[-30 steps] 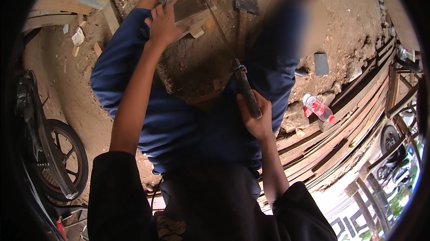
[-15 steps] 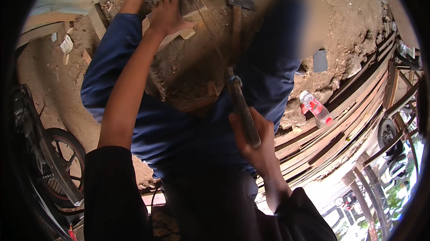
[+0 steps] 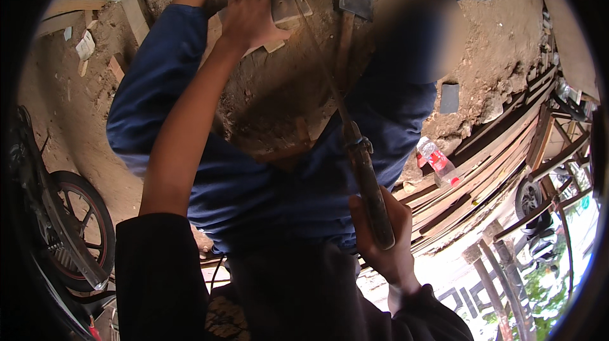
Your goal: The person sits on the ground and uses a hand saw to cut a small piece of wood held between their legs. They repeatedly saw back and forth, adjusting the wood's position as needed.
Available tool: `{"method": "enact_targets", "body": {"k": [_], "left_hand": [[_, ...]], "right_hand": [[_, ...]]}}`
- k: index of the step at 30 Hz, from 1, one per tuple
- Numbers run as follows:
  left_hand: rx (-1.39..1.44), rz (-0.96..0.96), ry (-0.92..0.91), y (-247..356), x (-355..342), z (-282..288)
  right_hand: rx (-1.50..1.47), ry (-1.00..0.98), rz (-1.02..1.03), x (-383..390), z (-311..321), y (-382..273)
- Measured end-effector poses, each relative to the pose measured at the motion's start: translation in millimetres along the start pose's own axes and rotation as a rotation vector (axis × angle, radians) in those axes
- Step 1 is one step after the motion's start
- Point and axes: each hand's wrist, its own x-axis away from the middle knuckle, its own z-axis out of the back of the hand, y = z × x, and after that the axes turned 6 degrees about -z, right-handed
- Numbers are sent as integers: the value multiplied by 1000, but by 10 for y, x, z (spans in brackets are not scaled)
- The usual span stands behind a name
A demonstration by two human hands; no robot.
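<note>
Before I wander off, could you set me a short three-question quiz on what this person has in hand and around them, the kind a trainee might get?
1. Which hand grips the long tool?

2. True or false: the left hand is on the wood block.

3. Where in the picture is the bottle?
A. At the left edge
B. In the right half
C. At the bottom centre

Key:
1. The right hand.
2. True.
3. B.
</note>
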Motion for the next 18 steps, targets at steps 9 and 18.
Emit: {"method": "enact_targets", "body": {"k": [9,18], "left_hand": [[-22,29,-79,78,-7,115],[79,0,27,19,11,11]], "right_hand": [[41,65,92,-407,-259,128],[-32,19,287,-1086,-480,58]]}}
